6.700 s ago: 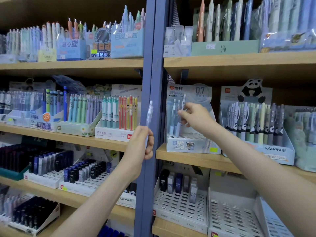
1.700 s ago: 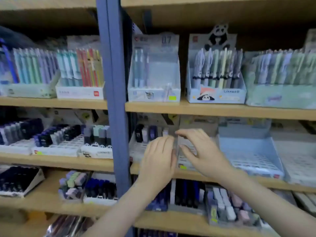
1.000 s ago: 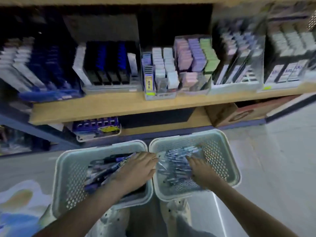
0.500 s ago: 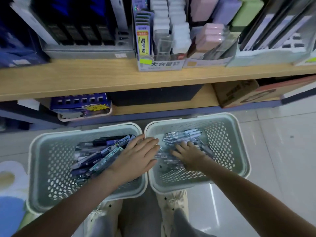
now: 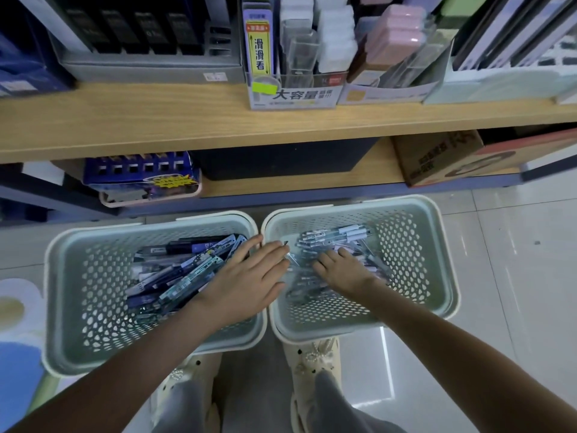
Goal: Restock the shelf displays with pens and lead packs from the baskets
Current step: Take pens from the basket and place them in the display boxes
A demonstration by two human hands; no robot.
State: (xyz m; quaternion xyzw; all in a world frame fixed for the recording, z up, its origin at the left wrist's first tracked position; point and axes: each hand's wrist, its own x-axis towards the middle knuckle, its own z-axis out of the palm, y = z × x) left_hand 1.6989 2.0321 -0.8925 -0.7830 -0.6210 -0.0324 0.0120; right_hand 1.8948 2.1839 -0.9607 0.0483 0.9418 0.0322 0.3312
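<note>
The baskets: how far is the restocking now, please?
Done: nothing finished shows here. In hand: the right hand rests among pens in the right basket; the left hand lies flat over the adjoining rims. Left: both baskets hold stock, including packs in the left basket.

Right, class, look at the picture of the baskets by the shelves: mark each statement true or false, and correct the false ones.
1. The left basket and the right basket stand side by side. True.
2. The left hand lies with its fingers straight, over where the two baskets meet. True.
3. The right hand is in the left basket. False: it is in the right basket, on the clear-wrapped pens.
4. The left basket is empty. False: it holds dark packs.
5. A cardboard box sits on the lowest shelf. True.
</note>
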